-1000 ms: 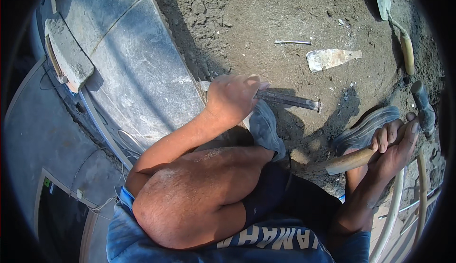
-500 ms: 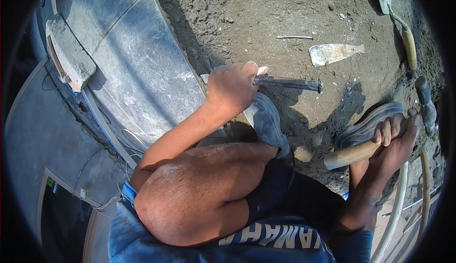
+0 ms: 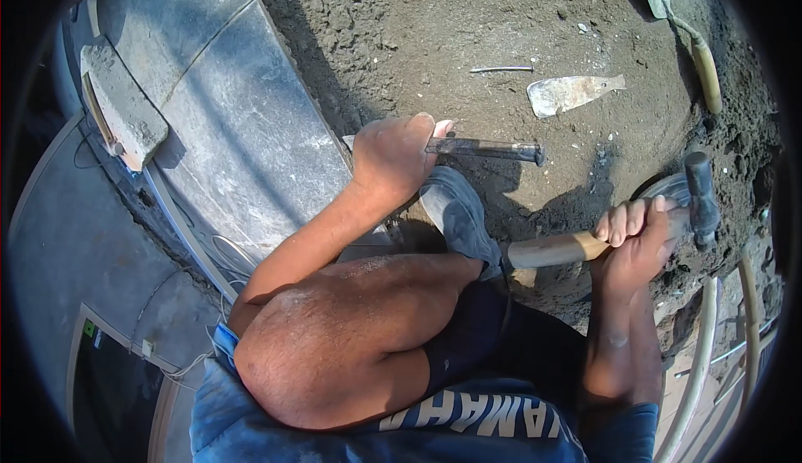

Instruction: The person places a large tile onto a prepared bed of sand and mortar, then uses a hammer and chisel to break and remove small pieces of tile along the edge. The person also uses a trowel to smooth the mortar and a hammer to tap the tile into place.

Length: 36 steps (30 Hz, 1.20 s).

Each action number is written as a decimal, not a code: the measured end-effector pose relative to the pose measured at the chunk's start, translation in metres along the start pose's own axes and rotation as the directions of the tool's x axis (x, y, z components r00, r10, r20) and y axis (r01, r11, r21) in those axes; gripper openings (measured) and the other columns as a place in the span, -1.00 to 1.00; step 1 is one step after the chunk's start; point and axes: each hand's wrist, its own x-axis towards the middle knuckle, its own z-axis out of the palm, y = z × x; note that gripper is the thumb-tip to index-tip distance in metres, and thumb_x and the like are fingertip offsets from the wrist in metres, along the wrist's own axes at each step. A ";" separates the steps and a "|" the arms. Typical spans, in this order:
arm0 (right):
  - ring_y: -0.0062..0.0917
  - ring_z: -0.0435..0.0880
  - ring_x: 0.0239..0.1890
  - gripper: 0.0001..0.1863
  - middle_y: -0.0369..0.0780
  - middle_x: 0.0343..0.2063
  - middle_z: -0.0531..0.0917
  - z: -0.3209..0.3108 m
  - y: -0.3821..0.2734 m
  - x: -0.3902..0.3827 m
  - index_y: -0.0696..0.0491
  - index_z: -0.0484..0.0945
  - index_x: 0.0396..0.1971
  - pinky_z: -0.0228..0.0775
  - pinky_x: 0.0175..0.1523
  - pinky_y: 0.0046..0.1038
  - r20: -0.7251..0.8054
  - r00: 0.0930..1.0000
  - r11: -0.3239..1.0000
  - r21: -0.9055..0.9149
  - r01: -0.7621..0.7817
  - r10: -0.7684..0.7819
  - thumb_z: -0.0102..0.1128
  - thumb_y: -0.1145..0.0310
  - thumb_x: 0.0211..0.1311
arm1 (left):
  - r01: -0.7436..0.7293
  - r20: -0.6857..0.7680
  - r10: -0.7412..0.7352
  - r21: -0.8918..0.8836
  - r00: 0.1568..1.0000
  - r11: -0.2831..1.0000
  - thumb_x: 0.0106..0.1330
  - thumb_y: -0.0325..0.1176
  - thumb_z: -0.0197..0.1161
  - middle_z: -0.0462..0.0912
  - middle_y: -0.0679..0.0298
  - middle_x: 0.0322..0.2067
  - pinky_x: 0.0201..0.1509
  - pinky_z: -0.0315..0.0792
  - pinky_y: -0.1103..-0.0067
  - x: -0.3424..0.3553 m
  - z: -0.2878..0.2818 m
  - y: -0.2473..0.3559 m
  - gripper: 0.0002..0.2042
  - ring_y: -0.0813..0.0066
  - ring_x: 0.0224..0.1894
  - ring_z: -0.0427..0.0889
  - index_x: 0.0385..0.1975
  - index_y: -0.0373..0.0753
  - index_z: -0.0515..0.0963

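Observation:
My left hand (image 3: 388, 158) is closed round a dark metal chisel (image 3: 493, 150), which lies roughly level with its blunt end to the right. The chisel's other end lies by the edge of a grey tile (image 3: 267, 120), partly hidden by the fist. To the right, my right hand (image 3: 639, 241) grips a hammer (image 3: 551, 251) by its wooden handle, close up to the dark steel head (image 3: 702, 200). The hammer head is apart from the chisel. Both hands are above rough grey mortar (image 3: 468, 12), near my bent leg and shoe (image 3: 455, 212).
On the mortar lie a flat whitish scraper blade (image 3: 572, 95) and a thin metal rod (image 3: 501, 69). A trowel (image 3: 702, 62) with a wooden handle rests at the far right. A broken concrete-covered piece (image 3: 125, 104) sits at the left tile edge. Pale poles (image 3: 697, 371) stand at lower right.
My right hand has swung the hammer leftward and slightly up, nearer the chisel. My left hand keeps its hold on the chisel; the whole view has shifted a little.

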 end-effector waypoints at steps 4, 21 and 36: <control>-0.69 0.30 -0.76 -0.79 -0.36 -0.63 0.35 0.011 0.018 -0.013 0.03 0.31 -0.19 0.22 -0.69 -0.56 0.115 0.944 0.834 -0.510 -0.211 0.310 0.21 0.49 0.39 | -0.057 0.022 0.056 0.075 0.998 0.996 0.01 -0.36 0.43 0.56 0.20 -0.62 -0.41 0.45 0.26 -0.002 0.003 -0.008 -0.79 0.11 -0.51 0.61 -0.47 -0.14 0.47; -0.66 0.29 -0.75 -0.81 -0.32 -0.63 0.33 0.022 -0.022 0.000 0.04 0.31 -0.11 0.23 -0.68 -0.57 -0.042 0.997 0.882 -0.469 0.038 -0.065 0.13 0.42 0.43 | -0.327 -0.122 0.314 -0.108 0.942 0.939 0.22 -0.36 0.42 0.28 0.24 -0.71 -0.55 0.17 0.30 -0.016 0.000 0.001 -0.62 0.17 -0.67 0.30 -0.68 -0.17 0.31; -0.66 0.36 -0.77 -0.79 -0.29 -0.64 0.44 0.037 -0.025 0.032 0.08 0.37 -0.14 0.28 -0.66 -0.56 0.007 0.999 0.967 -0.253 -0.038 0.041 0.22 0.45 0.35 | -0.032 -0.021 0.036 0.183 0.999 0.983 0.24 -0.29 0.40 0.48 0.12 -0.65 -0.48 0.37 0.24 0.016 0.005 0.002 -0.72 0.03 -0.57 0.54 -0.57 -0.20 0.42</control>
